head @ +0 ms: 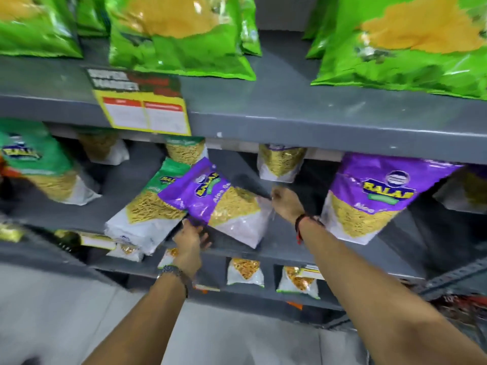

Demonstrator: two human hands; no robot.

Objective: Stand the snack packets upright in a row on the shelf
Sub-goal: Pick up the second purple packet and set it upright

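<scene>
A purple and white snack packet hangs tilted over the middle grey shelf. My left hand grips its lower purple corner from below. My right hand pinches its right white edge. Just left of it a green-topped packet leans against it, tilted. A second purple packet stands to the right on the same shelf, leaning left. Another green-topped packet stands at the far left.
Big bright green bags fill the top shelf, whose edge carries a yellow price label. Smaller packets stand at the back of the middle shelf. Small white packets sit on the lower shelf. Grey floor lies below.
</scene>
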